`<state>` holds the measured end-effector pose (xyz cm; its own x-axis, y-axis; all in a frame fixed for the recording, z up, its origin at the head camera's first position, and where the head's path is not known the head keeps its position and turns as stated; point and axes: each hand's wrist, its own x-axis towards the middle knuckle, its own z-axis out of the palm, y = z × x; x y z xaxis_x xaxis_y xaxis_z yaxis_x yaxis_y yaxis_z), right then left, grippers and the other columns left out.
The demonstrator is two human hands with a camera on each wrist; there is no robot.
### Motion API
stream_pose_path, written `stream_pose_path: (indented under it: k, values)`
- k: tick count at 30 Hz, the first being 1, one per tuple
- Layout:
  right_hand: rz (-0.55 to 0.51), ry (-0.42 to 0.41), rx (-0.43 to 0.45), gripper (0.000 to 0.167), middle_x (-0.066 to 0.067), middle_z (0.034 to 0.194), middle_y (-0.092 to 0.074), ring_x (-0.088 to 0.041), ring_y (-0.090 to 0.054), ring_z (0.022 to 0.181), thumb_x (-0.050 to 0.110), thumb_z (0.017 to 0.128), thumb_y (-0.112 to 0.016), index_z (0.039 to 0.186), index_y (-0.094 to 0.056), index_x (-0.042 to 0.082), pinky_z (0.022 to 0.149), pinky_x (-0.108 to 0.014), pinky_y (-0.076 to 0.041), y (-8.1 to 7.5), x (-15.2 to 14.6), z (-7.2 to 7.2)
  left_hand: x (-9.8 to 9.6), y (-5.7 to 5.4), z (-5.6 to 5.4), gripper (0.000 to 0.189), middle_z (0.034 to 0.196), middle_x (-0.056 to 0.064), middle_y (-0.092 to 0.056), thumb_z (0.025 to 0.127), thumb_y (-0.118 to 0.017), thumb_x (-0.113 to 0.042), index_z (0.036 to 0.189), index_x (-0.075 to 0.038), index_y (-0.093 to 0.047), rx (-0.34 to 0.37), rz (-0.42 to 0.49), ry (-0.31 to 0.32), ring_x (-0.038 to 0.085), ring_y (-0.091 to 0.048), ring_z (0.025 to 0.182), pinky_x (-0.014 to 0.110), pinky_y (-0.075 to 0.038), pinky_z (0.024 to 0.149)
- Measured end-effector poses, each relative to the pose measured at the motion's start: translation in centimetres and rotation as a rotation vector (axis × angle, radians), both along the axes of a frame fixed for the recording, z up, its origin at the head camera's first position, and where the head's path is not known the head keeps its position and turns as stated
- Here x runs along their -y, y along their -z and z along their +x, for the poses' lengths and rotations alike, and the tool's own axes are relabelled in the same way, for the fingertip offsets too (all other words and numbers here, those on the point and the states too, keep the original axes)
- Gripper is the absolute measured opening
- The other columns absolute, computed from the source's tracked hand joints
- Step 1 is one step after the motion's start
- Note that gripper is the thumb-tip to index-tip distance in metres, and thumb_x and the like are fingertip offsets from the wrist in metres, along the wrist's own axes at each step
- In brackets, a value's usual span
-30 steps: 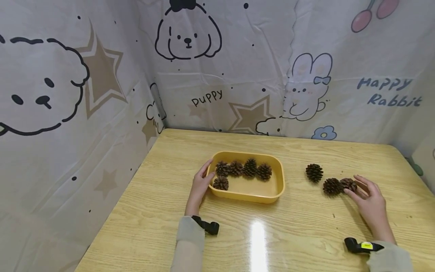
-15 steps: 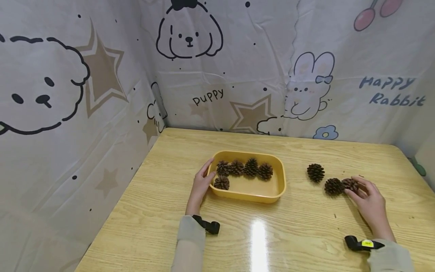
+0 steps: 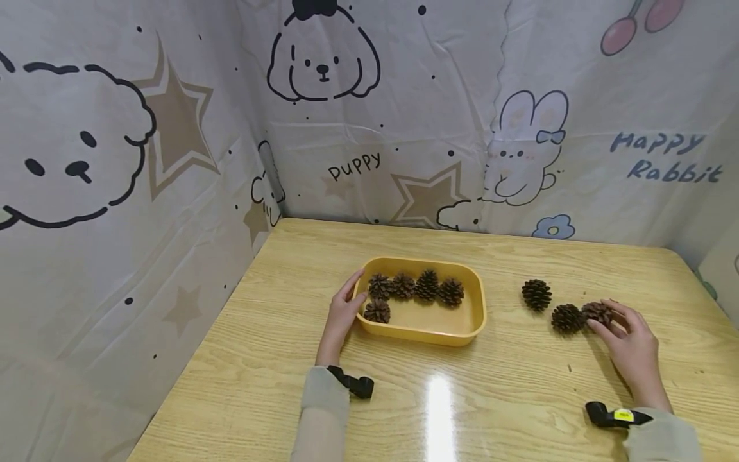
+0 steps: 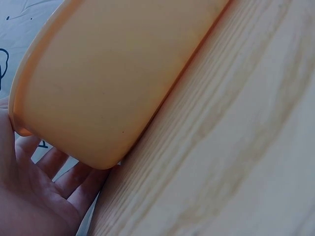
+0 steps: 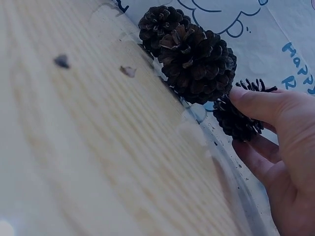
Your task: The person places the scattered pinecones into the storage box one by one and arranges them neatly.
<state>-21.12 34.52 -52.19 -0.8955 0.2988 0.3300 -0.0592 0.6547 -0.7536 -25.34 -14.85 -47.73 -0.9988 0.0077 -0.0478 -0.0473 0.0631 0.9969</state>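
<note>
Your right hand (image 3: 630,350) pinched cone (image 3: 594,312) with fingertips, right of tray (image 3: 424,321); two cones (image 3: 568,319) near. Your left hand (image 3: 339,314) gripped tray's left end, five cones (image 3: 426,285) inside. Wood-grain table (image 3: 242,385) gleamed before tray; cartoon sheet (image 3: 416,122) hung behind.

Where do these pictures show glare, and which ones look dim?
Head: a white glare streak on the table; left wrist: dim, bluish, the tray muted; right wrist: also dim, pine cones very dark, small glare spot bottom left.

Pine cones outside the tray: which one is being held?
The rightmost pine cone, gripped by the right hand; no hand touches the other two pine cones.
</note>
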Motion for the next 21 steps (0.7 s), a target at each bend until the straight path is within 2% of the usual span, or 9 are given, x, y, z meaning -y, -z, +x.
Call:
stream_pose_path:
  k: [5,10,21]
  values:
    - [-0.020,0.002,-0.006,0.054,0.023,0.125,-0.043,0.024,-0.038,0.106,0.020,0.093,-0.066,0.142,-0.050,0.006,0.080,0.008,-0.037,-0.2,0.1,0.0,0.0,-0.1,0.0,0.054,0.160,0.009,-0.033,0.095,-0.053,-0.007,0.148,-0.015,-0.044,0.005,-0.002,-0.004,0.029,-0.032,0.148,0.048,-0.037,0.115]
    - [-0.047,0.005,-0.007,0.054,0.035,0.117,-0.035,0.024,-0.039,0.107,0.020,0.093,-0.065,0.143,-0.049,0.008,0.081,0.007,-0.037,-0.5,0.2,0.1,-0.1,-0.1,0.0,0.054,0.160,0.009,-0.033,0.095,-0.053,-0.008,0.148,-0.015,-0.045,0.013,-0.004,-0.008,0.030,-0.032,0.148,0.048,-0.036,0.116]
    - [-0.112,0.006,-0.050,0.053,0.031,0.118,-0.038,0.022,-0.043,0.106,0.015,0.092,-0.066,0.142,-0.051,0.011,0.083,0.005,-0.040,-1.5,1.0,0.1,-0.1,0.0,0.0,0.054,0.160,0.009,-0.033,0.095,-0.053,-0.007,0.148,-0.014,-0.045,0.001,-0.014,-0.009,0.030,-0.028,0.149,0.048,-0.033,0.118]
